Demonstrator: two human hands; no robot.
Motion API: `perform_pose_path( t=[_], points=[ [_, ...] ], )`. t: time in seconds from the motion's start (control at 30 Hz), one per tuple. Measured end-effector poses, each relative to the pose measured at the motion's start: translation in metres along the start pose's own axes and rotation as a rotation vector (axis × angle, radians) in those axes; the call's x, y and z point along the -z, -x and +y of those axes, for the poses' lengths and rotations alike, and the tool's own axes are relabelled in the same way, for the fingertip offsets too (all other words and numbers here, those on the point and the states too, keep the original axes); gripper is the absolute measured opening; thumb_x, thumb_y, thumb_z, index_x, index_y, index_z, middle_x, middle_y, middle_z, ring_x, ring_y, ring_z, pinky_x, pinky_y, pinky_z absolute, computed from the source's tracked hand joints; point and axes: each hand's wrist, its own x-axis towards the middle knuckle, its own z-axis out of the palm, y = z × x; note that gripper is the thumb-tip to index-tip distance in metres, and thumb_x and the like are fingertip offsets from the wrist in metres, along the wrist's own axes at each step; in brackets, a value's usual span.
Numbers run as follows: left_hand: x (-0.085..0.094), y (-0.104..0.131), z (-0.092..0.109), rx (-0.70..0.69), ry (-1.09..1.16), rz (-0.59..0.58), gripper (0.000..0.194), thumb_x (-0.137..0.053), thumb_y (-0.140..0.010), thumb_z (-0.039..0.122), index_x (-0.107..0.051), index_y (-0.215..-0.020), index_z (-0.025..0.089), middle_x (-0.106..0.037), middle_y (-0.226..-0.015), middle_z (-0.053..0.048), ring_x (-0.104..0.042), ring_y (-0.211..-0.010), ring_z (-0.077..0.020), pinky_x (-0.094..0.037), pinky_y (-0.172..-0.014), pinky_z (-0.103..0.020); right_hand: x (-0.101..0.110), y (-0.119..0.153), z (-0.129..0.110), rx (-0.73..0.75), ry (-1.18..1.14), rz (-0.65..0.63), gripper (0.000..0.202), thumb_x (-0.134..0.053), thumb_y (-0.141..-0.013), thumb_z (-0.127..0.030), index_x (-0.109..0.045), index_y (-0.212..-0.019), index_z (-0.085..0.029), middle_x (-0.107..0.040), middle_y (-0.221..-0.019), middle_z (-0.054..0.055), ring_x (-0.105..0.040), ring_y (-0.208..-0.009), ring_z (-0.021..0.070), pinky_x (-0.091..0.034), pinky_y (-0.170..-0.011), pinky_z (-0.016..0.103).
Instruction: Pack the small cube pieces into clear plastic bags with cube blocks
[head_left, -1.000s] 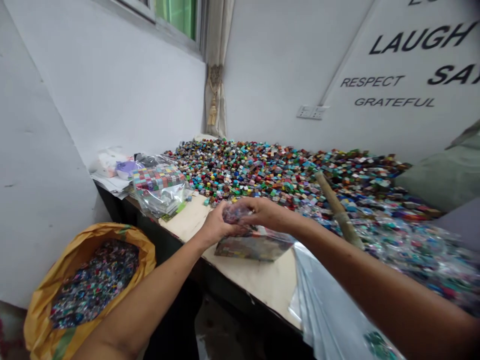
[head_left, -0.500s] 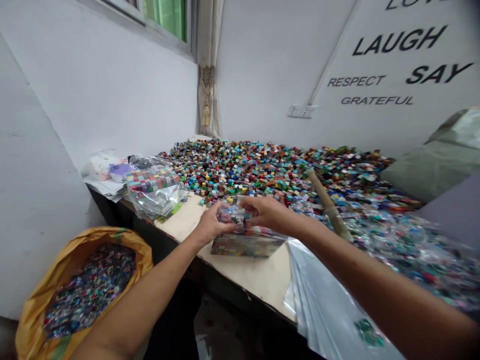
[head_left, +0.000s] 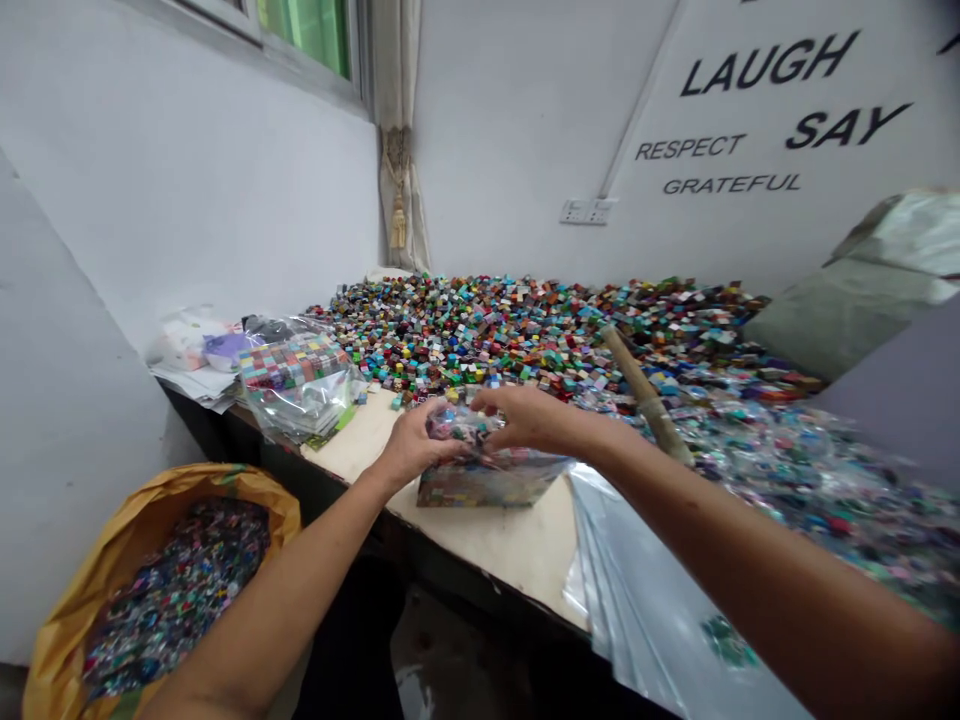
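A small clear plastic bag of colourful bits [head_left: 457, 424] is gripped between my two hands above the table's front edge. My left hand [head_left: 410, 442] curls round the bag's left side with thumb and fingers closed on it. From the right, my right hand [head_left: 526, 420] pinches the same bag; some of its fingertips are hidden. Right under both hands a clear bag with a multicoloured checkered pack [head_left: 472, 487] lies on the pale tabletop [head_left: 525, 545]. What exactly the bits in the small bag are is too blurred to tell.
Loose coloured cubes [head_left: 480, 320] are heaped along the wall. A stick [head_left: 645, 390] divides them from small filled bags [head_left: 810, 480]. Flat clear bags [head_left: 637, 580] overhang the front edge. At left are another checkered pack [head_left: 296, 375] and a yellow sack [head_left: 56, 620] of small bags.
My view has shifted slightly, so the scene sits a little further left. Both hands keep hold of the small bag, whose contents look turned or shifted.
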Motion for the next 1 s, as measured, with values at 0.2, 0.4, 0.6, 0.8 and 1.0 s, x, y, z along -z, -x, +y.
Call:
perform_pose_path(
  t=[0.2,0.4,0.6,0.8,1.0],
  points=[
    [0.004,0.004,-0.001,-0.015,-0.09,-0.057,0.051,-0.076,-0.063,0.038,-0.056,-0.106,0.021,-0.061,-0.077,0.003,-0.055,-0.072,-0.0154,-0.039,-0.064,-0.023,-0.006,0.002,-0.006,0.011,0.027,-0.01,0.019,-0.065,-0.07,-0.021,-0.065,-0.089,-0.021,-0.067,-0.078,0.001,-0.058,-0.068,0.0165,-0.031,-0.054,0.022],
    [0.009,0.005,0.006,-0.026,-0.083,-0.122,0.059,-0.08,-0.058,0.037,-0.052,-0.107,0.022,-0.061,-0.079,0.004,-0.056,-0.072,-0.0152,-0.039,-0.064,-0.022,-0.01,0.002,-0.006,0.048,0.138,0.026,0.014,-0.062,-0.07,-0.017,-0.064,-0.083,-0.021,-0.066,-0.074,0.001,-0.058,-0.068,0.0171,-0.027,-0.053,0.023],
    [0.002,0.005,0.003,0.002,0.015,-0.033,0.055,-0.08,-0.057,0.032,-0.057,-0.105,0.019,-0.064,-0.091,0.0,-0.059,-0.079,-0.0157,-0.043,-0.071,-0.023,0.004,0.01,-0.001,0.023,0.048,0.013,0.031,-0.062,-0.076,-0.022,-0.061,-0.107,-0.023,-0.07,-0.087,0.003,-0.061,-0.075,0.0176,-0.034,-0.058,0.022],
    [0.003,0.003,0.004,0.063,0.055,-0.077,0.058,-0.081,-0.055,0.043,-0.06,-0.103,0.018,-0.067,-0.09,-0.002,-0.062,-0.082,-0.0188,-0.048,-0.073,-0.027,0.043,0.054,0.015,-0.053,-0.1,0.402,0.023,-0.055,-0.084,-0.034,-0.063,-0.1,-0.019,-0.066,-0.079,0.002,-0.057,-0.069,0.0143,-0.037,-0.061,0.024],
    [-0.002,0.003,0.018,0.209,-0.064,-0.012,0.073,-0.082,-0.042,0.057,-0.059,-0.102,0.022,-0.067,-0.077,0.004,-0.061,-0.072,-0.0163,-0.05,-0.067,-0.027,0.03,0.152,0.054,-0.236,-0.153,0.576,0.024,-0.053,-0.086,-0.033,-0.063,-0.101,-0.017,-0.066,-0.087,0.003,-0.058,-0.078,0.0143,-0.04,-0.073,0.026]
  ],
)
